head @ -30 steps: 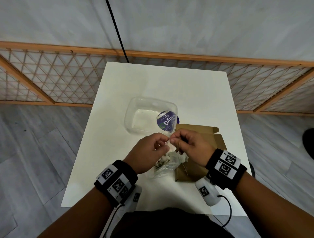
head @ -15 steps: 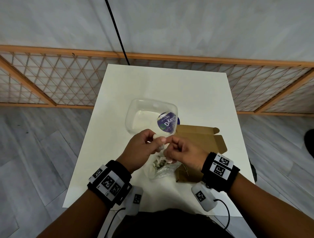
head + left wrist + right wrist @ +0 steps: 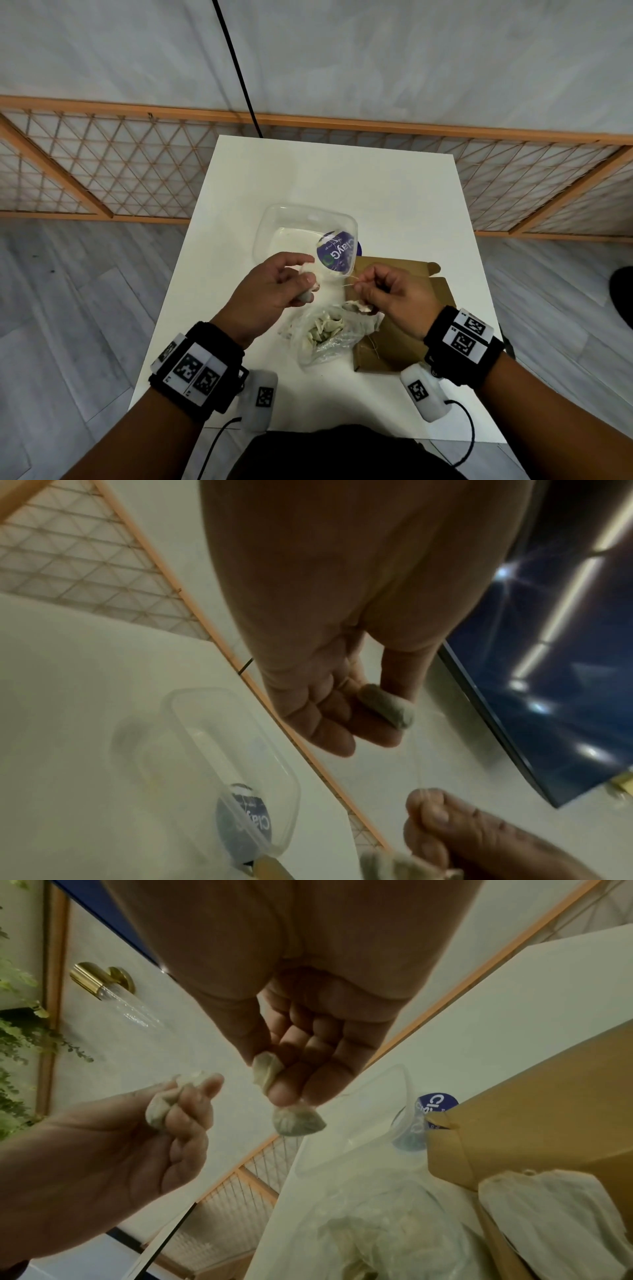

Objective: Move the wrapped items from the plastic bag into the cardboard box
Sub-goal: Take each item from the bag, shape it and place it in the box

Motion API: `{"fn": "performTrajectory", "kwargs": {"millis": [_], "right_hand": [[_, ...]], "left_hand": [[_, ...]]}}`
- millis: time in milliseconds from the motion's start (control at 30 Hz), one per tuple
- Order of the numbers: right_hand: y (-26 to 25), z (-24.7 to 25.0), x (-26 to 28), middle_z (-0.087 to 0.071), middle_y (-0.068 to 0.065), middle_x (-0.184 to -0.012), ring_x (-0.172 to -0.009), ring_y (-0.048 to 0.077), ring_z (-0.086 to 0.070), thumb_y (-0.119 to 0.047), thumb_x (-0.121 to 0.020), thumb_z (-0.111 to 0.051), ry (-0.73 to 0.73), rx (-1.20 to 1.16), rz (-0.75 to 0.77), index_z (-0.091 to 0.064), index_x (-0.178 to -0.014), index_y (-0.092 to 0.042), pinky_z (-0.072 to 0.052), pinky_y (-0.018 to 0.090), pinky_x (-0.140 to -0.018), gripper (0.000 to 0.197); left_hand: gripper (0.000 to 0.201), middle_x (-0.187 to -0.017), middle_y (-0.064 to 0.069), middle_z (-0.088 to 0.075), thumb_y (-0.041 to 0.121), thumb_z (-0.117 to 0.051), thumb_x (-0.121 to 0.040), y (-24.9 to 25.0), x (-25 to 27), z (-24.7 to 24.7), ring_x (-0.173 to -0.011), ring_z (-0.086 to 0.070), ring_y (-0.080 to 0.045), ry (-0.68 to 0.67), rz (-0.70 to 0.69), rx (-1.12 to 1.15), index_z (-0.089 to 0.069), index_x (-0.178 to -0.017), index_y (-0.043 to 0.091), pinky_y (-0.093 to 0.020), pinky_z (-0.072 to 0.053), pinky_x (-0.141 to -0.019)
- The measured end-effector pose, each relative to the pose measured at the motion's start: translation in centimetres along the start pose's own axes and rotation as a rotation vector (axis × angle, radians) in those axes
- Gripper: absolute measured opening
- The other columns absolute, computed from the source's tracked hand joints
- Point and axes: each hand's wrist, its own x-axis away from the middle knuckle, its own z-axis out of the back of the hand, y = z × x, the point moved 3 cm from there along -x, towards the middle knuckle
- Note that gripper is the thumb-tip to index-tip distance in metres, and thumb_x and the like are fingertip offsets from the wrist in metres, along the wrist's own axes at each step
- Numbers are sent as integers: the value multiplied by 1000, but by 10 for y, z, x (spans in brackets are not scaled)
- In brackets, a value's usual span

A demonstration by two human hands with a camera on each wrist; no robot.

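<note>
White and bare at its far end, the bench (image 3: 342,178) carries a clear plastic tub (image 3: 305,236), a crumpled plastic bag (image 3: 325,337) of small wrapped items and, just beside it on the right, an open cardboard box (image 3: 404,329). Above the bag, the left hand (image 3: 274,294) curls round one wrapped item (image 3: 388,710). The right hand (image 3: 394,298) pinches another wrapped item (image 3: 298,1121), which dangles below its fingertips, and a fine thread (image 3: 346,279) runs between the two hands. They seem to be teasing two tangled items apart. I would judge the transfer step is in hand: next the thread must come free, then each item goes over to the box, where at least one pale item (image 3: 555,1218) already lies.
</note>
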Motion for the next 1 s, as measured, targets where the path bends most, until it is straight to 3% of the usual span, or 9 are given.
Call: {"fn": "performTrajectory", "kwargs": {"millis": [167,300,400,500,600,633,800,867,1000], "right_hand": [[-27,16,-8,-64,-3,-69,-63,9,-59,-6,-101,-58,130,-9,115,-66,-102,-2,-54,24,-64,8],[-42,22,-18,-67,-2,-73,-65,8,-60,-8,-101,-61,168,60,178,-70,-104,-1,-53,22,-66,12],[-48,22,-23,-69,1,-77,-64,5,-62,-8,-100,-63,177,98,181,-71,-105,-3,-54,22,-67,11],[-46,17,-27,-71,4,-81,-66,6,-63,-9,-99,-63,145,174,175,-73,-104,-10,-54,23,-68,11],[-37,5,-26,-74,1,-85,-75,16,-71,-12,-99,-64,83,261,148,-73,-102,-16,-61,34,-74,10],[-33,0,-24,-74,-1,-84,-77,18,-72,-14,-98,-65,59,293,130,-73,-100,-16,-61,37,-75,8],[-18,-19,-15,-73,-6,-77,-69,-2,-68,-11,-99,-65,-17,174,-3,-72,-102,-5,-54,19,-67,10],[-15,-18,-12,-72,-1,-79,-71,1,-70,-13,-100,-64,-15,64,-78,-71,-107,-2,-57,23,-70,15],[-11,-6,-10,-71,8,-89,-82,24,-64,-5,-99,-60,-9,-154,-188,-70,-114,-5,-56,39,-85,18]], "left_hand": [[15,-85,-13,-75,7,-67,-96,9,8,-13,-77,-69,-16,-135,-54,-287,-75,-101,19,-31,-56,-81],[10,-76,3,-74,17,-67,-100,21,11,-31,-75,-71,-16,-152,-137,-280,-72,-91,21,-27,-56,-77],[9,-76,0,-76,13,-67,-99,28,11,-36,-73,-73,-14,-134,-193,-239,-72,-94,19,-23,-56,-75],[6,-101,-1,-77,14,-71,-97,33,11,-35,-98,-73,-12,-88,-287,-218,-76,-101,15,-29,-58,-87],[9,-129,4,-69,8,-70,-96,40,10,-32,-127,-62,-10,-29,-376,-156,-75,-104,8,-23,-54,-94],[10,-130,2,-70,5,-68,-97,43,10,-31,-126,-63,-10,-31,-373,-108,-74,-104,5,-23,-54,-94],[5,-108,-27,-73,15,-68,-98,56,7,-16,-98,-69,-27,76,-346,98,-72,-95,15,-32,-57,-86],[4,-106,-23,-75,16,-68,-98,59,6,-7,-97,-68,-29,146,-356,145,-71,-95,16,-40,-55,-91],[5,-98,-11,-75,10,-62,-101,62,6,22,-83,-67,-21,349,-399,231,-65,-100,14,-36,-53,-85]]}}
